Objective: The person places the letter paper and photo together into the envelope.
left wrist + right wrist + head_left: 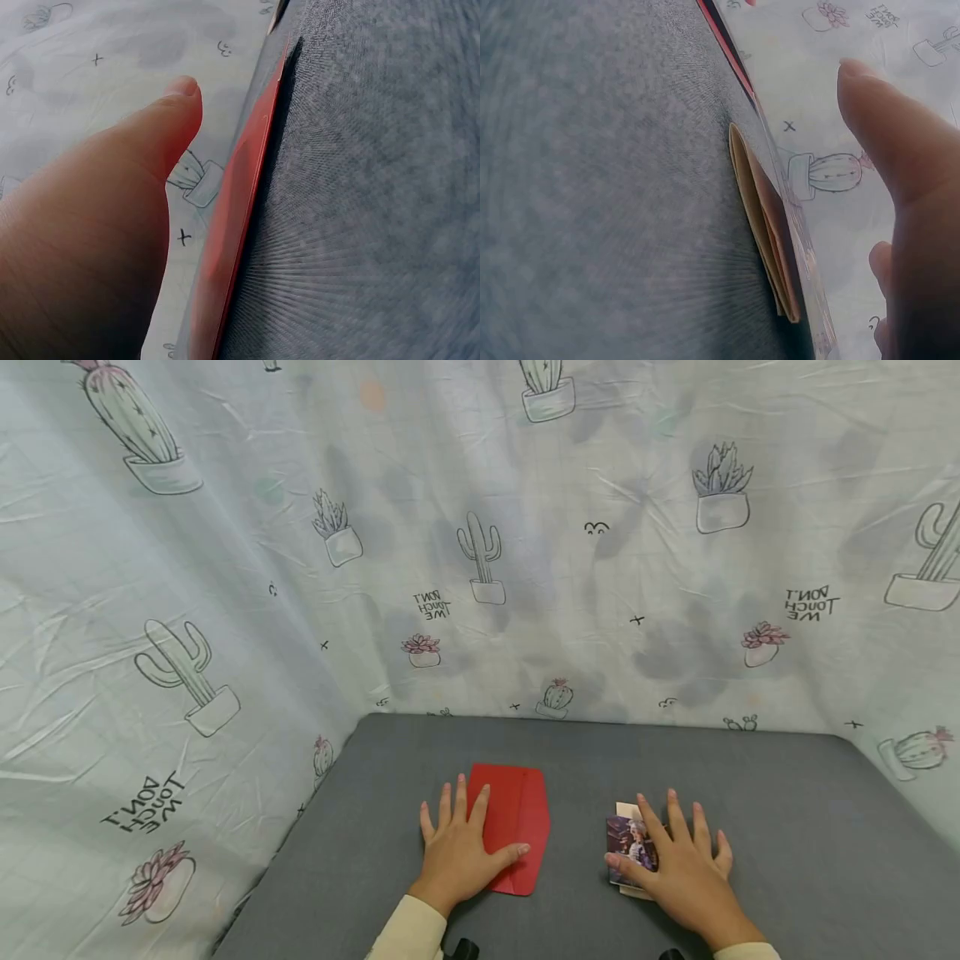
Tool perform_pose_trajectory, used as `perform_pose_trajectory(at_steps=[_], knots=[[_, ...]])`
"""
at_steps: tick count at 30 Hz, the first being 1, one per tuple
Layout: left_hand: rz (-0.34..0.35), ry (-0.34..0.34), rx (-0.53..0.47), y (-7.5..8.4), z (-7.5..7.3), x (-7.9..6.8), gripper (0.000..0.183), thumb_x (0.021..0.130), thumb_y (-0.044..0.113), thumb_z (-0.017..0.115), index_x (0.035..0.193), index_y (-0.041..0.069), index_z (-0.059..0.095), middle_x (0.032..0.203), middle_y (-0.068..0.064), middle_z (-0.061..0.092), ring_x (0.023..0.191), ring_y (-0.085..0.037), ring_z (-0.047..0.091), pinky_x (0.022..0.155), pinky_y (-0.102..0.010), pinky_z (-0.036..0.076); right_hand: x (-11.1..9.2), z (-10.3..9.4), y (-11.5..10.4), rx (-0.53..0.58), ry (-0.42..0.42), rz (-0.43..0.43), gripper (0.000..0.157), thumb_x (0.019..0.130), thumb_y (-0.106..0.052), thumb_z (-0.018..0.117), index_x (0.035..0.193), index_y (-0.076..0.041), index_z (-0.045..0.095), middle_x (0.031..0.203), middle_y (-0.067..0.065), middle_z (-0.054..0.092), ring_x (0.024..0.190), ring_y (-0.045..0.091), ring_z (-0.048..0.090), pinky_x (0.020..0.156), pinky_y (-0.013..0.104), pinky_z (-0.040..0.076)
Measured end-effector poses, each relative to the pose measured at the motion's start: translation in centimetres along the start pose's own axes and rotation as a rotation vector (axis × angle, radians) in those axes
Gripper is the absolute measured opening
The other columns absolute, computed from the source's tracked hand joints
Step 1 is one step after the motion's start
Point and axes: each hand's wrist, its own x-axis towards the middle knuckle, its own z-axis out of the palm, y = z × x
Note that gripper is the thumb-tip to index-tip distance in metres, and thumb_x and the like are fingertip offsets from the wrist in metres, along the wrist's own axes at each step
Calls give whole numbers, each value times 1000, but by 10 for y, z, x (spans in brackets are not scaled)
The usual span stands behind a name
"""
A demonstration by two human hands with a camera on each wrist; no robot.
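Note:
A red envelope (534,827) lies flat left of the middle, a crease running along its length. My left hand (459,860) is spread over its left part with straight fingers; the left wrist view shows the thumb raised above the envelope. To the right lies a small picture card (624,837) with a printed figure, on top of beige folded paper (628,811). Over this stack my right hand (686,877) spreads its fingers, hiding the right side. In the right wrist view the folded paper (761,217) stands slightly apart at its layers, under a clear-edged layer.
A grey cloth-covered table (585,760) carries both items, with a gap of cloth between them. White curtains (525,635) printed with cacti hang behind and at both sides of it. Small black objects (465,949) show by the wrists.

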Motion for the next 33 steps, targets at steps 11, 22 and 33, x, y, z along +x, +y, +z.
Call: perform_pose_trajectory(at_steps=[11,22,33], knots=[[-6,-32,-33,-1,3,0,108,68,88,41,152,22,29,158,-12,10,141,-38,7,101,-67,-5,1,-1,0,22,-28,13,100,76,-79,48,155,-31,11,158,18,-4,137,52,-8,88,77,-5],[-5,-128,-170,-2,5,0,107,70,85,46,153,21,25,159,-11,7,141,-36,6,101,-67,-1,0,-8,0,58,-30,6,97,77,-77,49,154,-36,5,158,19,-2,136,52,-4,86,75,7],[24,-196,-268,-7,4,-1,93,78,66,56,153,18,26,159,-10,8,142,-33,6,102,-65,2,-3,-17,8,160,-14,-8,88,88,-63,51,155,-32,4,157,20,-1,133,56,10,79,77,16]])
